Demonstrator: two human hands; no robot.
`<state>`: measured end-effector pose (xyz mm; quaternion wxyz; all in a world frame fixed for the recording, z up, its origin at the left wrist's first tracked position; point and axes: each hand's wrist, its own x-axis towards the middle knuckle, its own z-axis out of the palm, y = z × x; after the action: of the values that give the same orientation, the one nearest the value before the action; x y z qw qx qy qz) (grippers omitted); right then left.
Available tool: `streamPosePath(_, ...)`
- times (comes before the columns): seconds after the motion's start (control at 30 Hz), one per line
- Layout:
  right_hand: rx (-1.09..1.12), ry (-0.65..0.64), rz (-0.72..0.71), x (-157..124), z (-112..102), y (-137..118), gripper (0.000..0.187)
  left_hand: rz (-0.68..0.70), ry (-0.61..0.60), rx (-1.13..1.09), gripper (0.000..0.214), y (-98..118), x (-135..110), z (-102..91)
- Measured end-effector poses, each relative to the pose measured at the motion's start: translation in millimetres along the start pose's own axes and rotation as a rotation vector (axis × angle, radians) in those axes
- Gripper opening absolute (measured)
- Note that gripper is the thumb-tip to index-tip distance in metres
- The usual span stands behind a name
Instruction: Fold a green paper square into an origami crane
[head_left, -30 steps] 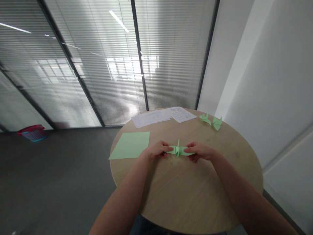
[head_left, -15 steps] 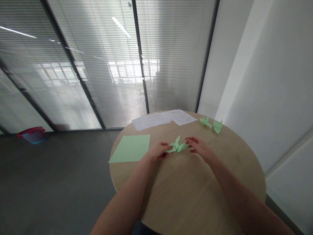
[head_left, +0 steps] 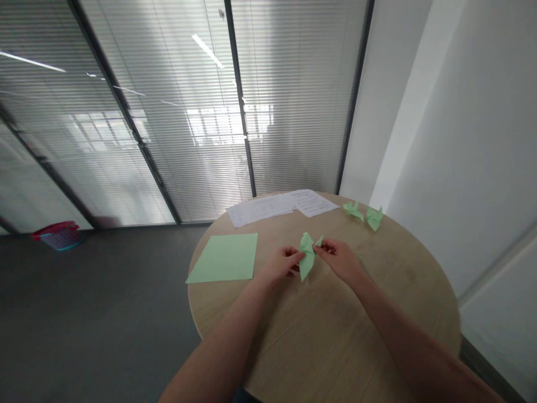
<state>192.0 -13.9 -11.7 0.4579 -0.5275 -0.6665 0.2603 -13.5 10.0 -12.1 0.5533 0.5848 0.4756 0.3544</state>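
Note:
A light green origami crane (head_left: 307, 258) is held between my two hands, just above the round wooden table (head_left: 319, 336). My left hand (head_left: 288, 261) pinches it from the left, thumb on top. On the other side, my right hand (head_left: 335, 256) grips it near a pointed tip that sticks up to the right. One wing points toward me and another part points away. The fingertips under the paper are partly hidden.
Two more green origami cranes (head_left: 353, 210) stand at the table's back right. Green paper sheets (head_left: 226, 257) lie at the left edge, and printed white papers (head_left: 262, 209) at the back. A red and blue basket (head_left: 59, 235) sits on the floor.
The crane has been turned, so its wings now run toward and away from me. My right hand, apart from it or barely touching before, has closed on its right side.

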Motion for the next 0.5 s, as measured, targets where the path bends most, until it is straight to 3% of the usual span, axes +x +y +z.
streamPosePath(0.13,0.000,-0.042,-0.007,1.5,-2.7,-0.2,0.028,0.148,0.093,0.067,0.033,2.2,2.5,-7.5)
streamPosePath(0.5,0.028,-0.086,-0.005,1.7,-1.3,2.6,0.031,0.295,0.016,0.028,0.034,2.5,7.1,-9.8)
